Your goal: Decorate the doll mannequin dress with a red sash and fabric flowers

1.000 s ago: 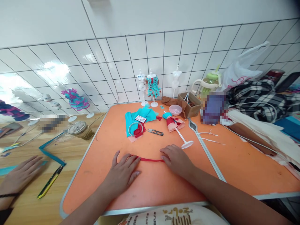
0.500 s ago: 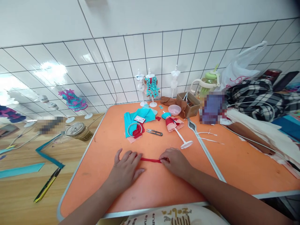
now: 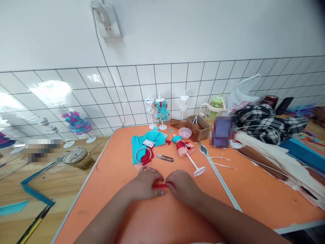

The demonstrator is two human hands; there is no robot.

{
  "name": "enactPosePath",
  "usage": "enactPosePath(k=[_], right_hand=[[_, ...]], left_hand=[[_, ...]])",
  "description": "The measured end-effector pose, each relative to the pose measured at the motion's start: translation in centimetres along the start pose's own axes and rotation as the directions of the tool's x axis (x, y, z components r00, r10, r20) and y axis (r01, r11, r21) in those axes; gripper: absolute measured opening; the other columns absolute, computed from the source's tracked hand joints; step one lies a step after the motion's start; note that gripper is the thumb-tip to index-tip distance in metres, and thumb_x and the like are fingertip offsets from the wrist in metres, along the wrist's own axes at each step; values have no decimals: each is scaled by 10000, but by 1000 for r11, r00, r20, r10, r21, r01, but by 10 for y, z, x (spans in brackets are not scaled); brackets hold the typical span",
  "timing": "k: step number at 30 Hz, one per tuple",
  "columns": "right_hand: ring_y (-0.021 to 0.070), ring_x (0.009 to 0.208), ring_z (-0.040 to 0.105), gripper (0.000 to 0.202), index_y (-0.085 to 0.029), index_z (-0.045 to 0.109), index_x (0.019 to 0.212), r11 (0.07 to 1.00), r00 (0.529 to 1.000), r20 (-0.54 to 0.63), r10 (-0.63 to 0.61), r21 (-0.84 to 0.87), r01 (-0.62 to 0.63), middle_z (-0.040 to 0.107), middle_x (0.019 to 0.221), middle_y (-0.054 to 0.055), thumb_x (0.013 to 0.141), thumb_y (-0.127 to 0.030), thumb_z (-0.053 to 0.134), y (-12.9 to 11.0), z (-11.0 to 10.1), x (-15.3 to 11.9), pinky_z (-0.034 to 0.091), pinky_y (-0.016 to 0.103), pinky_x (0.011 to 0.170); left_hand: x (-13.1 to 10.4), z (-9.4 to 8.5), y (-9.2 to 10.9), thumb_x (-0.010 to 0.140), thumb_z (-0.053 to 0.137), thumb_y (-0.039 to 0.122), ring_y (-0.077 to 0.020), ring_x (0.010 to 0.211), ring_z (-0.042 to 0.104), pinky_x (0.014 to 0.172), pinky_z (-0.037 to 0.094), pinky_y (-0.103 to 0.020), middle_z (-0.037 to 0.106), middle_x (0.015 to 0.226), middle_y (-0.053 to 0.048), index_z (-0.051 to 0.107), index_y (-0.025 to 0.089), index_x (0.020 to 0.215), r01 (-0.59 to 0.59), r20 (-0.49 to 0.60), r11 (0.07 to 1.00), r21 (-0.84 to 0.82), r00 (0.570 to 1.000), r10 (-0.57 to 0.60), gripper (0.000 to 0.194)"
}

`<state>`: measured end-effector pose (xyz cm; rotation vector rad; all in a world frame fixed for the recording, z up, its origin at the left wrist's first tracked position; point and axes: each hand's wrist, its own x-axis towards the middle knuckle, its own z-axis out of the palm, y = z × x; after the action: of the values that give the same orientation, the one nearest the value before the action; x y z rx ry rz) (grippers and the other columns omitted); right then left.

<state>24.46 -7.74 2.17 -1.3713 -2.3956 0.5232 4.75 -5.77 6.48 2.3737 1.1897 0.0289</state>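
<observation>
A narrow red fabric strip lies flat on the orange table between my hands. My right hand pinches its right end. My left hand rests over the other end, thumb and fingers apart on either side of the strip; that end is hidden. Just beyond are thread snips and a metal ring on turquoise fabric with red fabric. A small dress form in a red and turquoise dress lies on its side to the right.
Upright mini dress forms stand along the tiled wall. Behind sit a pink bowl and a cardboard box. A lidded jar stands on the wooden table at left. Checked cloth and fabric pieces lie at right.
My hands have come closer together, the left moving right along the red strip, so less of it shows. The view has tilted up, bringing a wall socket into sight.
</observation>
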Motion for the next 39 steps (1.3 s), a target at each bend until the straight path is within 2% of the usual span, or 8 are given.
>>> enactPosePath(k=[3, 6, 9, 16, 22, 31, 35, 39], right_hand=[[156, 774, 559, 186, -229, 656, 848, 993, 999, 11, 35, 114, -36, 666, 787, 5, 826, -177, 478, -1, -2, 4, 343, 272, 690], [154, 769, 581, 243, -243, 625, 1038, 932, 990, 24, 139, 335, -139, 670, 843, 13, 826, -273, 510, 0, -1, 7, 393, 265, 684], [148, 748, 586, 370, -232, 581, 1139, 795, 973, 73, 219, 565, -221, 649, 871, 27, 806, -390, 543, 4, 3, 6, 453, 267, 666], [150, 694, 563, 272, -176, 622, 928, 431, 940, 269, 209, 838, -336, 587, 747, 18, 704, -329, 617, 9, 9, 8, 491, 240, 501], [138, 669, 550, 202, -176, 631, 835, 448, 940, 227, 254, 834, -322, 574, 725, 5, 667, -289, 628, 10, 14, 10, 509, 257, 522], [96, 583, 524, 197, -184, 675, 799, 218, 906, 339, 253, 893, -395, 578, 674, -19, 628, -282, 664, 19, 15, 9, 497, 255, 558], [102, 590, 536, 162, -176, 696, 755, 271, 913, 297, 280, 888, -372, 577, 668, -15, 641, -278, 642, 20, 16, 9, 502, 262, 579], [109, 614, 532, 160, -183, 703, 759, 321, 932, 231, 279, 893, -317, 567, 669, -16, 660, -270, 613, 20, 17, 8, 514, 273, 598]], left_hand=[[-1, 8, -8, 840, 469, 473, -197, 871, 558, 934, 304, -369, 672, 856, -10, 646, 240, 874, 48, 82, 994, -100, 996, -40, 295], [-1, 11, -15, 872, 398, 466, -169, 811, 553, 822, 378, -291, 670, 785, 0, 633, 221, 823, 107, 122, 972, -211, 989, -82, 343], [-2, 6, -20, 861, 413, 473, -151, 784, 561, 702, 410, -241, 669, 841, 0, 611, 208, 837, 141, 181, 929, -342, 980, -82, 332], [-1, 5, -21, 840, 439, 503, -139, 724, 548, 607, 406, -217, 629, 798, -4, 586, 192, 843, 191, 270, 875, -445, 960, -72, 344], [0, 6, -19, 827, 457, 522, -126, 677, 498, 580, 387, -207, 572, 745, 9, 568, 190, 815, 185, 269, 853, -488, 962, -54, 350], [0, 5, -16, 828, 374, 621, -151, 709, 479, 581, 388, -220, 579, 833, -13, 609, 218, 936, 205, 236, 868, -452, 966, -105, 479], [0, 1, -12, 838, 248, 670, -175, 765, 504, 600, 404, -234, 575, 856, -36, 653, 212, 966, 319, 232, 798, -512, 945, -229, 625], [2, -1, -6, 814, 332, 662, -131, 630, 451, 521, 369, -219, 543, 797, -7, 648, 211, 908, 337, 243, 805, -488, 939, -245, 558]])
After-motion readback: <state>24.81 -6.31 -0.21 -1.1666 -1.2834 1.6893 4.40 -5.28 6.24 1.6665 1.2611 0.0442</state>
